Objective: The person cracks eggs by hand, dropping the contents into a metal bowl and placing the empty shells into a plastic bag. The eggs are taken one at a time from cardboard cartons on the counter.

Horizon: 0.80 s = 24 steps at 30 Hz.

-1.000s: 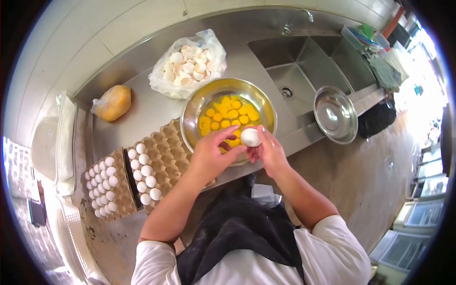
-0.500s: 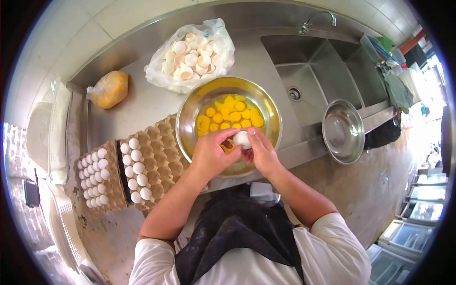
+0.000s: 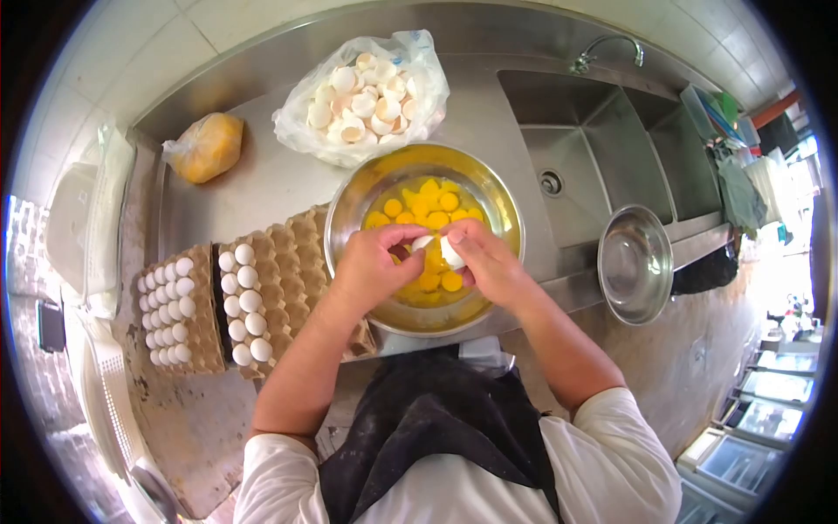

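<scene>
Over a large steel bowl, my left hand pinches one half of a cracked white eggshell. The other eggshell half is in the closed fingers of my right hand, with a small gap between the two pieces. Several raw egg yolks lie in clear egg white at the bottom of the bowl, partly hidden by my hands. To the left of the bowl, egg cartons hold white eggs in some of their cups.
Behind the bowl sits a plastic bag of empty eggshells. A tied bag with yellow contents lies at the back left. On the right are a steel sink, a faucet and a second steel bowl at the counter edge.
The egg, whole-looking and held in both hands before, is now split into two shell halves, one in each hand. My hands have moved slightly apart. The whole view has shifted a little.
</scene>
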### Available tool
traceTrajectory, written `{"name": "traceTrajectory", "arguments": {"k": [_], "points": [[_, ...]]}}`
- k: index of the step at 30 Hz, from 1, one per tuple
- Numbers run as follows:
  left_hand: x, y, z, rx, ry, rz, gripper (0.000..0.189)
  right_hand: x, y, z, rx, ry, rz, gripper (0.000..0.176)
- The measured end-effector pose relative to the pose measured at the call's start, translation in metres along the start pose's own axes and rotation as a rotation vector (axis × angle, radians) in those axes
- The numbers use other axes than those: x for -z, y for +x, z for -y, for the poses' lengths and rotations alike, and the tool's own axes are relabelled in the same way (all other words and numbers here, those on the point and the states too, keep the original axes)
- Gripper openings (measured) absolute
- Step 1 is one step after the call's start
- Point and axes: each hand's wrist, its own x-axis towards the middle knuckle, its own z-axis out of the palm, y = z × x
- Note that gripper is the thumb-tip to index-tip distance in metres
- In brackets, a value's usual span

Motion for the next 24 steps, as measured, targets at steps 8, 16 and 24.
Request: {"name": "traceTrajectory", "arguments": {"k": [8, 16, 24], "points": [[-0.008, 0.002, -0.001, 0.000, -0.430, -0.212, 0.041, 0.016, 0.007, 0.007, -0.018, 0.150, -0.076, 0.040], [-0.001, -0.018, -0.010, -0.150, 0.036, -0.166, 0.057, -0.026, 0.035, 0.007, -0.445, 0.747, 0.277, 0.042], [0.040, -0.057, 0.003, -0.281, 0.116, -0.532, 0.060, -0.036, 0.139, 0.104, 0.032, 0.436, 0.128, 0.075]]}}
